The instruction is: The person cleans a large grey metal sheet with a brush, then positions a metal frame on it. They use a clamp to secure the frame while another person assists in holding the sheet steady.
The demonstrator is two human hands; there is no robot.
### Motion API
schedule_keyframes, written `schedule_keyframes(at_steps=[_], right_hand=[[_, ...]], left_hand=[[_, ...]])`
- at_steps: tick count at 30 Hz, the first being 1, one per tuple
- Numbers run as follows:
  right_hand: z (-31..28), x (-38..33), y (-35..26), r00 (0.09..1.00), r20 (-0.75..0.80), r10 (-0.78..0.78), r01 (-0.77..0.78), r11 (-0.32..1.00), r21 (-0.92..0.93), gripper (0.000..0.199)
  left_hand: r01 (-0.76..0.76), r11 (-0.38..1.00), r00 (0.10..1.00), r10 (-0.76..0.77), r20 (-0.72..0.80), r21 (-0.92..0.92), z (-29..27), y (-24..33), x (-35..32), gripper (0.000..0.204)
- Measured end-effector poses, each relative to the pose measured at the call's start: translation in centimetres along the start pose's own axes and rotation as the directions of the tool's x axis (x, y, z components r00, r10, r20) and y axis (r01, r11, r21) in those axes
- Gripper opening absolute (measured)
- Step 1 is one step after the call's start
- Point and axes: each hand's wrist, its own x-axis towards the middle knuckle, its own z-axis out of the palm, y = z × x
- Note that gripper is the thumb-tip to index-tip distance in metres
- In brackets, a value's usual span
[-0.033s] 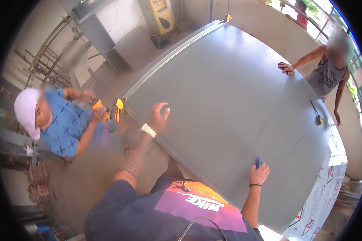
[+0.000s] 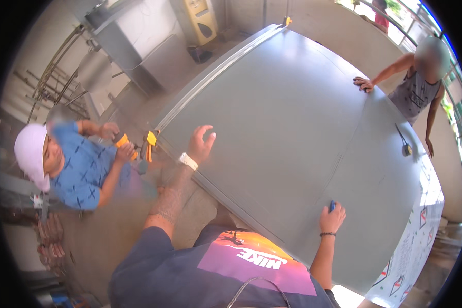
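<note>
Currently the left hand (image 2: 200, 143) rests flat on the near-left edge of the large grey metal sheet (image 2: 292, 128), fingers spread and gripping nothing. The right hand (image 2: 332, 219) is closed around a small blue marker (image 2: 332, 206), its tip touching the sheet near the near-right edge. The sheet lies flat across the middle of the view, resting on a support that is hidden beneath it.

To do the marking well, keep the left palm pressing down so the sheet does not shift, and hold the marker upright with steady contact.

The sheet's long axis appears to run from lower right to upper left, toward a yellow machine (image 2: 200, 20). A co-worker's hand (image 2: 363, 83) steadies the far edge. A tape measure (image 2: 406, 149) lies on the right portion. A seated person in a blue shirt (image 2: 82, 169) holds an orange tool (image 2: 123, 141) just beside the left corner.
</note>
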Motion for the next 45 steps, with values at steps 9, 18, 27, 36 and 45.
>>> schedule_keyframes(at_steps=[9, 18, 27, 36, 45], right_hand=[[8.0, 3.9, -10.5, 0.99, -0.136, -0.045, 0.041, 0.999, -0.036, 0.064], [7.6, 3.7, -13.1, 0.993, -0.107, -0.042, 0.025, 0.988, -0.155, 0.063], [6.7, 3.7, -13.2, 0.999, -0.008, -0.038, 0.036, 0.989, -0.143, 0.07], [7.5, 3.4, -12.0, 0.995, -0.023, -0.097, 0.091, 0.981, -0.17, 0.072], [7.4, 3.7, -11.9, 0.997, -0.016, -0.081, 0.076, 0.981, -0.178, 0.071]], left_hand=[[-0.206, 0.963, 0.96, 0.166, 0.225, 0.172, 3.8, -12.1, 26.0, 0.04], [-0.351, 0.908, 0.884, 0.24, 0.4, 0.23, 11.6, -15.9, 38.0, 0.046], [-0.426, 0.882, 0.83, 0.294, 0.475, 0.199, 19.1, -16.9, 44.7, 0.072], [-0.125, 0.992, 0.899, 0.113, 0.424, 0.002, 19.6, -18.9, 44.7, 0.077], [-0.213, 0.946, 0.877, 0.074, 0.475, 0.246, 20.2, -18.3, 45.1, 0.071]])
